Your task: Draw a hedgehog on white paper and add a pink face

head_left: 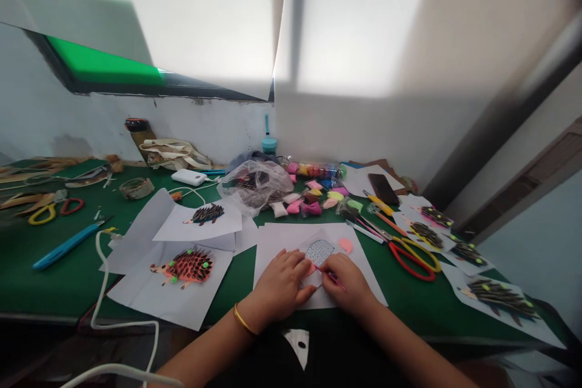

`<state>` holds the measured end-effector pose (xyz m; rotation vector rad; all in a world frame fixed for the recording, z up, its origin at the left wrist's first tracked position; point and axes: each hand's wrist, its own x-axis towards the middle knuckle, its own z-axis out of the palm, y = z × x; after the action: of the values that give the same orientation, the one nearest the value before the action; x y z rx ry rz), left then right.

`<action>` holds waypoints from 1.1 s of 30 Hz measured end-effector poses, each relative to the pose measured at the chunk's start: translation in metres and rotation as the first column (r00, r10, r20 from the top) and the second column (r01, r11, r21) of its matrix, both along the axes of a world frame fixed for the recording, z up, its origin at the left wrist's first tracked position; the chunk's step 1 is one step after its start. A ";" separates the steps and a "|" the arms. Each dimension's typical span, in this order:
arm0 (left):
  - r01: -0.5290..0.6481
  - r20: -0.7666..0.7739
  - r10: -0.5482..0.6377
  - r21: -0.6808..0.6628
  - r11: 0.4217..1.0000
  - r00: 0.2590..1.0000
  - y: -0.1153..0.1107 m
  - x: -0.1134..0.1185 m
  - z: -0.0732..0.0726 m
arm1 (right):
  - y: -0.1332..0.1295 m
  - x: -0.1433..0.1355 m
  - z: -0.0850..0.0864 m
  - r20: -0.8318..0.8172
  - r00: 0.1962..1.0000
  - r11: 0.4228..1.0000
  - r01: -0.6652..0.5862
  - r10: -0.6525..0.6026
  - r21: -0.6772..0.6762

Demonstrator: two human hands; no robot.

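Pink stick (337, 282), just one, is pinched by the curled right hand (346, 284) at one dotted drawing (319, 251) on the counter (245, 309); the loosely open left hand (282, 282) rests there; six hedgehog pictures (186, 265) lie around.

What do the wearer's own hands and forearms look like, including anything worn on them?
The left hand and right hand are ungloved, and no sleeve shows on either forearm as far as the view reaches. A slim, smooth, gold-coloured bangle circles the left wrist; the right wrist shows nothing worn. Fingernail details are too small to tell.
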<state>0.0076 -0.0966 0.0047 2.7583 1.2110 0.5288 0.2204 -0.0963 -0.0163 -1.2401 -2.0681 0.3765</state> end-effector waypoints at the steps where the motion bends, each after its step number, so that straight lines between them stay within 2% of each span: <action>1: 0.001 0.000 -0.001 0.004 1.000 1.000 0.000 0.000 0.000 | 0.000 0.000 0.000 0.007 1.000 1.000 -0.002 0.002 -0.007; 7: 0.002 0.000 -0.002 -0.009 1.000 1.000 0.000 0.000 0.000 | 0.003 0.000 -0.001 -0.036 0.999 0.999 0.039 -0.040 -0.012; 15: 0.008 0.002 -0.008 -0.005 1.000 1.000 0.001 -0.001 -0.003 | 0.008 -0.002 -0.004 0.015 1.000 0.998 -0.007 0.008 -0.060; 22: 0.000 0.005 0.000 -0.008 1.000 1.000 0.001 -0.002 -0.002 | 0.008 -0.003 -0.003 -0.024 0.999 0.997 -0.049 0.048 -0.065; 28: 0.009 0.004 -0.009 -0.011 1.000 1.000 0.002 -0.003 -0.005 | 0.012 -0.002 -0.009 -0.018 1.000 0.999 0.001 -0.002 -0.054; 33: 0.006 0.010 -0.005 -0.035 0.999 1.000 0.001 -0.003 -0.003 | 0.014 -0.005 -0.005 -0.019 1.000 0.995 -0.006 0.004 -0.098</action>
<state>0.0044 -0.0954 0.0019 2.7261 1.1983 0.5159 0.2158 -0.0819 -0.0217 -1.2844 -2.0583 0.4959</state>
